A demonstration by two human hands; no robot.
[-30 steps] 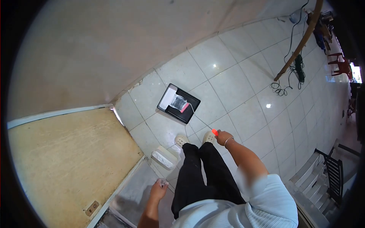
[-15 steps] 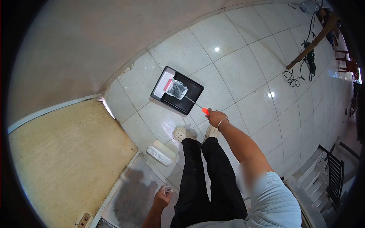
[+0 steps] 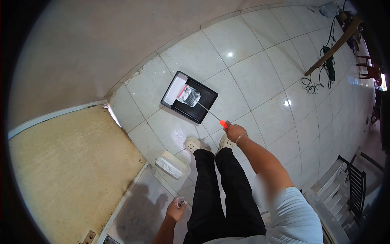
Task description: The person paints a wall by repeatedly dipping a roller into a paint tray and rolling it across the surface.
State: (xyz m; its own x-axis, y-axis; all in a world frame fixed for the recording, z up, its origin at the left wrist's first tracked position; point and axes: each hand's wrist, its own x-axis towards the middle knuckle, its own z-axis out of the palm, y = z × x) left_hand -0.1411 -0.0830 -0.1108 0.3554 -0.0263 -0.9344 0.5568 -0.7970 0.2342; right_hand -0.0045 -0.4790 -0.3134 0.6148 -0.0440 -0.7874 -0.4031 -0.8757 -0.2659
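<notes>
A black paint tray (image 3: 208,96) with white paint in its shallow-looking light end lies on the tiled floor. On it rests a paint roller (image 3: 189,96), coated in white, with a red end. My right hand (image 3: 234,131) is closed around the roller's orange handle (image 3: 223,123), just beyond the tray's lower right corner. Low in the view, my left hand (image 3: 177,208) is closed on a crumpled, clear, white-smeared piece that looks like plastic (image 3: 181,201).
A white container (image 3: 172,164) with white contents lies left of my shoes (image 3: 194,144). A yellowish door panel (image 3: 73,158) is at left, a wall (image 3: 101,44) behind. A wooden pole (image 3: 333,49) and dark cables (image 3: 329,67) are upper right; stairs with a black railing (image 3: 356,185) lower right.
My right hand has moved slightly down and right, pulling the roller a little the same way over the tray. My left hand has shifted slightly up and right.
</notes>
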